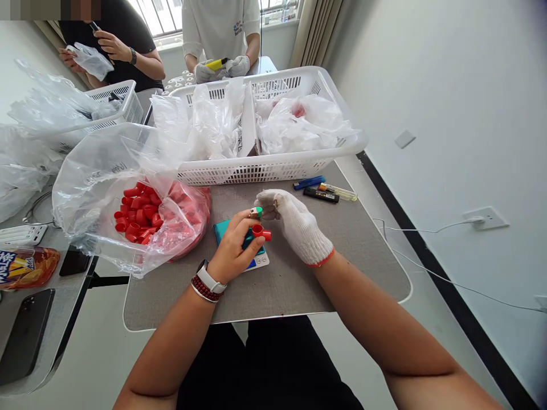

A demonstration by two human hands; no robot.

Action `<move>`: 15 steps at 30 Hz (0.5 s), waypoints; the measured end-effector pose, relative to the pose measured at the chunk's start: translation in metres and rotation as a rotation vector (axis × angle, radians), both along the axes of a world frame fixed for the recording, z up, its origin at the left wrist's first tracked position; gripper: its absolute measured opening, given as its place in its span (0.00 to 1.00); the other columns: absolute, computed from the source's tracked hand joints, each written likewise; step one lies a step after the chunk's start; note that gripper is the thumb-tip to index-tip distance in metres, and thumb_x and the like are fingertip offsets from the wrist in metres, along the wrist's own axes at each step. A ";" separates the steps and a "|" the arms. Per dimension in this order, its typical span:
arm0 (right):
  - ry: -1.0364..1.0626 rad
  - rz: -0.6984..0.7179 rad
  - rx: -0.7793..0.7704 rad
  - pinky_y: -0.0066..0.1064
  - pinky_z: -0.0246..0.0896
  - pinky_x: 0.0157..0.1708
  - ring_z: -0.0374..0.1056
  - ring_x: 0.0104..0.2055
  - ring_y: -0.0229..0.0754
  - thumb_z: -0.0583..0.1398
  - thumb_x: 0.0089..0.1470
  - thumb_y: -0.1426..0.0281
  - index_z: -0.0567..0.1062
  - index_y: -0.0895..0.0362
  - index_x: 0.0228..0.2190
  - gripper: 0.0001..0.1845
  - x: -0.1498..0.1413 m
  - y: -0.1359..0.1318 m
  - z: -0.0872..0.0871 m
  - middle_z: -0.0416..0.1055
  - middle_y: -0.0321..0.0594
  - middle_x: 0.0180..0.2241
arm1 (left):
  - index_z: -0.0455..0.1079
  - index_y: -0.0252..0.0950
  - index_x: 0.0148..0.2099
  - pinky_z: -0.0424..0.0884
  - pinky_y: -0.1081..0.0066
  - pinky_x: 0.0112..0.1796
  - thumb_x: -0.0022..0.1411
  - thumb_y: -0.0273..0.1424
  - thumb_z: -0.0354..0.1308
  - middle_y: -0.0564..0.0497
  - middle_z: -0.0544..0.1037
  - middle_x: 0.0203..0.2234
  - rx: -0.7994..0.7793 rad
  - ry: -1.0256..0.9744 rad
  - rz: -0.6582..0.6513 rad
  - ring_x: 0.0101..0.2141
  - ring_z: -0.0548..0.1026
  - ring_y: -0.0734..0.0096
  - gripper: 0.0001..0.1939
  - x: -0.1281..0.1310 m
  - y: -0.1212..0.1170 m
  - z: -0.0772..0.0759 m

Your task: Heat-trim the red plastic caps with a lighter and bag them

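Red fitting (265,235) pinched by curled left hand (235,247).

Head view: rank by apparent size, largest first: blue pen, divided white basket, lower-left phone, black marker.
1. White basket
2. Phone, cut off at the frame edge
3. Black marker and blue pen: too alike to rank

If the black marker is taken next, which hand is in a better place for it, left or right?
Probably the right: the right hand is nearer the black marker, while the left hand holds a red fitting. Whether the right holds anything is unclear.
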State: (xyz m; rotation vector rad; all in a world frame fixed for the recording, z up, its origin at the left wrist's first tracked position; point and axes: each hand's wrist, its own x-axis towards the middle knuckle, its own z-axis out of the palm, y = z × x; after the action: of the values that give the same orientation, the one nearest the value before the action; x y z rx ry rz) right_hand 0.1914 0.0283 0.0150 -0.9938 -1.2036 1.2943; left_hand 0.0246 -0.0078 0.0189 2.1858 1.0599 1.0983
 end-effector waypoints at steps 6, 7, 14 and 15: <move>-0.053 -0.008 0.073 0.34 0.72 0.45 0.73 0.42 0.41 0.59 0.59 0.52 0.79 0.54 0.40 0.20 0.000 -0.003 0.008 0.77 0.41 0.43 | 0.65 0.38 0.44 0.69 0.60 0.52 0.70 0.37 0.52 0.42 0.72 0.48 0.037 0.004 0.025 0.51 0.72 0.60 0.08 0.000 0.000 0.000; -0.057 -0.002 0.067 0.35 0.72 0.46 0.73 0.42 0.42 0.59 0.58 0.52 0.79 0.54 0.40 0.20 0.000 -0.002 0.007 0.78 0.40 0.42 | 0.65 0.38 0.44 0.69 0.60 0.52 0.70 0.37 0.51 0.42 0.72 0.48 0.030 0.008 0.020 0.51 0.72 0.61 0.08 0.000 0.000 0.000; -0.090 0.126 0.099 0.40 0.66 0.57 0.72 0.51 0.45 0.56 0.60 0.47 0.79 0.53 0.44 0.26 -0.001 0.005 -0.010 0.77 0.40 0.47 | 0.68 0.38 0.45 0.66 0.58 0.54 0.70 0.39 0.51 0.42 0.73 0.50 0.097 0.124 0.062 0.53 0.69 0.58 0.11 -0.001 -0.001 0.000; -0.085 0.147 0.098 0.41 0.65 0.58 0.72 0.52 0.45 0.56 0.59 0.47 0.79 0.53 0.45 0.26 -0.001 0.007 -0.014 0.77 0.40 0.47 | 0.69 0.39 0.45 0.64 0.57 0.54 0.70 0.40 0.51 0.42 0.74 0.50 0.119 0.154 0.080 0.53 0.69 0.57 0.11 -0.002 -0.001 -0.001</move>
State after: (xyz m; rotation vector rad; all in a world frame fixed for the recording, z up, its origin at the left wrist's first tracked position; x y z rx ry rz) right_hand 0.1905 0.0352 0.0013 -0.9103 -1.4138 1.3044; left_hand 0.0229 -0.0090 0.0181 2.3719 1.1852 1.0668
